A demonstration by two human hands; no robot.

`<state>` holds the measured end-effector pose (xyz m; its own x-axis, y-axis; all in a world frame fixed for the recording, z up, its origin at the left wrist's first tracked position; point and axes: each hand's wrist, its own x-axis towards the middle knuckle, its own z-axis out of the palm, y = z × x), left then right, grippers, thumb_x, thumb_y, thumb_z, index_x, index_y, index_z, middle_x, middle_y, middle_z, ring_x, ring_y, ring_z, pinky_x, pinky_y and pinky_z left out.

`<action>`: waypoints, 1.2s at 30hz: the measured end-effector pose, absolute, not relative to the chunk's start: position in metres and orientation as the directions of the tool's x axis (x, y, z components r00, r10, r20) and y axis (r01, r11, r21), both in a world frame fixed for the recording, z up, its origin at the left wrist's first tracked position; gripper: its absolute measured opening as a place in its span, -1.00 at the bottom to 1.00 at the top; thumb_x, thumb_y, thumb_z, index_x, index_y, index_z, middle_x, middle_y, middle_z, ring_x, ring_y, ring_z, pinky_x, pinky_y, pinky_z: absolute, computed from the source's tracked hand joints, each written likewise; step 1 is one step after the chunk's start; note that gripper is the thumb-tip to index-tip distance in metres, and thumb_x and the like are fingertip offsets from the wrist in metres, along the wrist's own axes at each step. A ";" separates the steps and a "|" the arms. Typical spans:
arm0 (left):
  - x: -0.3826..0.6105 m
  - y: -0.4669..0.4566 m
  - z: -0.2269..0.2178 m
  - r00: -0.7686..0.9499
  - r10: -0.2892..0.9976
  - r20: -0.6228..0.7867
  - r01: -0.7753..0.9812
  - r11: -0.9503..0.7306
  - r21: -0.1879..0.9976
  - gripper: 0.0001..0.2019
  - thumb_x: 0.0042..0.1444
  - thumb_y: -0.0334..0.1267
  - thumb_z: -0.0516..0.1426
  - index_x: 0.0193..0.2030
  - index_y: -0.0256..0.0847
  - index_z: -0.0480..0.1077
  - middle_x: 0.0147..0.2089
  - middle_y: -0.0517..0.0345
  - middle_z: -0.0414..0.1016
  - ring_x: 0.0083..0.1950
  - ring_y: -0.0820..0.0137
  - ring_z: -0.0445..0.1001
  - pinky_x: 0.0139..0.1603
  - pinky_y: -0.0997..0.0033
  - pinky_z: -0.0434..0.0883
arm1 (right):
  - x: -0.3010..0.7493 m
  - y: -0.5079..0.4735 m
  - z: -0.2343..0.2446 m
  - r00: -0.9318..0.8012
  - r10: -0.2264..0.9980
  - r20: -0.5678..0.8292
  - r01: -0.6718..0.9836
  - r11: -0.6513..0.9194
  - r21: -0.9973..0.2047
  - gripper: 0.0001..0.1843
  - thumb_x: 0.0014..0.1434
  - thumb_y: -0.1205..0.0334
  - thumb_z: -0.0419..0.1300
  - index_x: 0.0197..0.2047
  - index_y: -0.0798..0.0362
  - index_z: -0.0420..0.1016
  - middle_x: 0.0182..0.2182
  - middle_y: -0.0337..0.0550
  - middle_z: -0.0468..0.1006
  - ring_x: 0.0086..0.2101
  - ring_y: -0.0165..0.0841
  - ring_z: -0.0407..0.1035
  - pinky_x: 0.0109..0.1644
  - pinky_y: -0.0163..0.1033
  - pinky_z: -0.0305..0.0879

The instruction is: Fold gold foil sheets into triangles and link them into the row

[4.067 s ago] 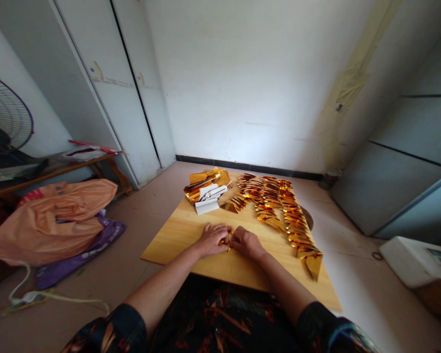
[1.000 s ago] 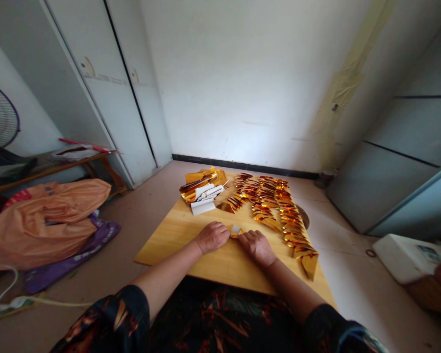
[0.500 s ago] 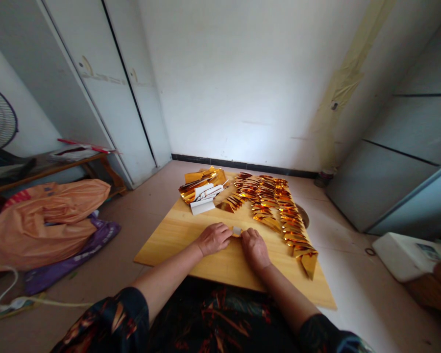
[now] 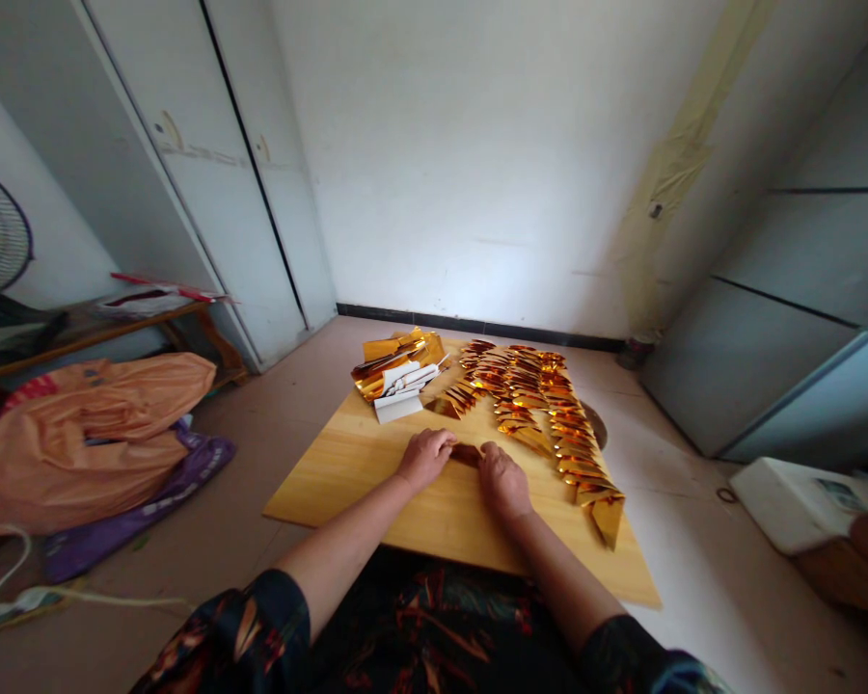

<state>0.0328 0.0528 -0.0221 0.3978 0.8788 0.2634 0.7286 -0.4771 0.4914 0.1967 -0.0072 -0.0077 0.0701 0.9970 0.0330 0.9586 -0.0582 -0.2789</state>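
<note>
Gold paper (image 4: 467,454): with closed fingers, pinched one end in left hand (image 4: 425,459), other end in right hand (image 4: 504,477), probably to keep it straight over wooden board (image 4: 333,474).

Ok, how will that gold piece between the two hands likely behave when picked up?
The gold piece is probably light, looking thin between the left hand and right hand. It may bend or crease easily, since it looks sheet-like. It could be slippery if it is as glossy as the folded pieces nearby.
</note>
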 end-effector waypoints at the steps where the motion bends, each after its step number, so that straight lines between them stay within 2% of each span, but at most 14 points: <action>1: 0.034 0.053 -0.022 0.383 0.888 0.254 0.746 -0.459 0.482 -0.81 0.10 -0.46 0.09 -0.19 -0.14 0.43 -0.20 0.17 0.54 -0.14 0.37 0.45 -0.07 0.40 0.33 | 0.196 -0.007 -0.008 0.085 0.996 0.034 0.956 -0.072 -0.283 -0.76 0.32 0.33 -0.13 -0.10 0.04 0.33 -0.21 -0.12 0.53 -0.21 -0.39 0.42 -0.25 -0.37 0.15; 10: 0.047 0.047 -0.019 0.278 0.946 0.166 0.865 -0.322 0.385 -0.89 0.18 -0.36 0.05 -0.19 -0.12 0.36 -0.18 0.19 0.51 -0.07 0.35 0.41 -0.06 0.35 0.21 | 0.194 -0.005 -0.012 0.124 0.988 0.091 0.965 -0.099 -0.242 -0.76 0.35 0.25 -0.12 -0.24 0.06 0.33 -0.30 -0.12 0.51 -0.31 -0.39 0.43 -0.35 -0.35 0.10; 16: 0.051 0.047 -0.015 0.267 0.955 0.131 0.885 -0.297 0.358 -0.89 0.19 -0.36 0.03 -0.19 -0.13 0.35 -0.17 0.17 0.51 -0.05 0.32 0.40 -0.08 0.33 0.19 | 0.194 -0.001 -0.006 0.137 0.990 0.026 0.969 -0.129 -0.213 -0.79 0.31 0.29 -0.08 -0.20 0.06 0.37 -0.26 -0.09 0.51 -0.29 -0.37 0.45 -0.33 -0.36 0.14; 21: 0.050 0.049 -0.019 0.263 0.953 0.150 0.880 -0.301 0.368 -0.88 0.17 -0.38 0.04 -0.21 -0.13 0.36 -0.18 0.18 0.51 -0.07 0.33 0.40 -0.10 0.34 0.19 | 0.194 0.003 0.001 0.134 0.989 -0.057 0.971 -0.143 -0.191 -0.75 0.32 0.26 -0.11 -0.17 0.06 0.39 -0.23 -0.07 0.52 -0.26 -0.35 0.46 -0.31 -0.35 0.20; 30: 0.047 0.047 -0.020 0.234 0.948 0.216 0.835 -0.310 0.455 -0.85 0.09 -0.45 0.07 -0.26 -0.12 0.38 -0.27 0.23 0.50 -0.17 0.40 0.40 -0.17 0.44 0.22 | 0.194 0.005 0.005 0.126 0.990 -0.067 0.975 -0.136 -0.177 -0.75 0.31 0.26 -0.09 -0.14 0.08 0.40 -0.22 -0.03 0.53 -0.24 -0.30 0.47 -0.28 -0.32 0.25; 36: 0.050 0.049 -0.015 0.213 0.961 0.174 0.872 -0.268 0.410 -0.88 0.08 -0.41 0.08 -0.30 -0.13 0.40 -0.29 0.21 0.51 -0.20 0.38 0.42 -0.21 0.44 0.24 | 0.193 0.006 0.011 0.152 0.982 -0.112 0.970 -0.170 -0.175 -0.75 0.32 0.24 -0.09 -0.12 0.06 0.39 -0.20 -0.02 0.52 -0.22 -0.33 0.47 -0.26 -0.33 0.23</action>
<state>0.0505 0.0489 -0.0154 0.2133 0.9613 0.1744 0.8716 -0.2679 0.4105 0.1934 0.0059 0.0112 0.1517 0.9820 -0.1122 0.9698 -0.1698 -0.1750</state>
